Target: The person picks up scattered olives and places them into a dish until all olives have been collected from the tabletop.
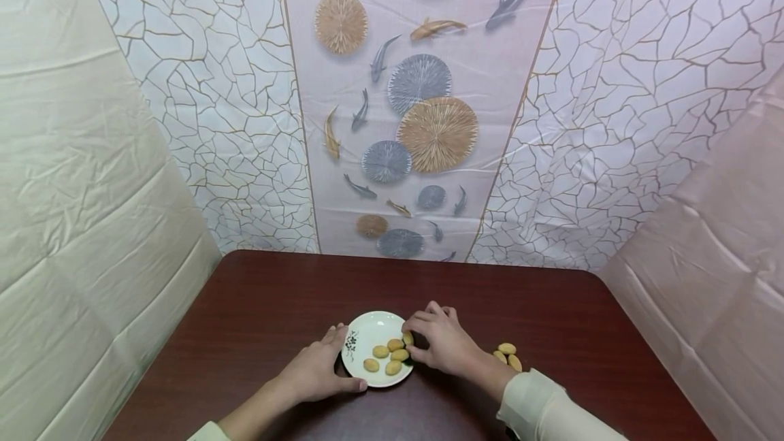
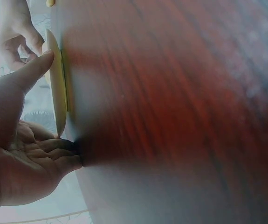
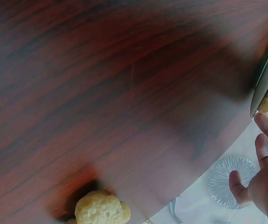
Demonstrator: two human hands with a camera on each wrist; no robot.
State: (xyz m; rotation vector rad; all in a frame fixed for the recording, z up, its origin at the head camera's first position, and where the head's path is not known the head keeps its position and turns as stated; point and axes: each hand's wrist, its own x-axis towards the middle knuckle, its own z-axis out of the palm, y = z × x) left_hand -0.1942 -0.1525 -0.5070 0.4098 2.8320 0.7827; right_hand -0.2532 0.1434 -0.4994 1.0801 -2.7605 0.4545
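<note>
A white round plate (image 1: 367, 332) with a dark floral print on its left side lies on the table. My left hand (image 1: 315, 366) holds the plate's left edge, with the thumb on the near rim and the other fingers along the far left side. Several small oval yellow-brown pieces (image 1: 380, 351) lie on the plate, mostly right of its middle. Over the right rim, my right hand (image 1: 444, 342) pinches another oval yellow-brown piece (image 1: 407, 337) between thumb and fingers. That piece (image 3: 265, 105) shows partly beside the plate's edge in the right wrist view.
A small group of similar oval pieces (image 1: 507, 348) lies on the dark red-brown wooden table (image 1: 282, 291), to the right of the plate and beside the right forearm. Behind the table hangs a patterned cloth (image 1: 398, 237), with plain pale cloth at both sides.
</note>
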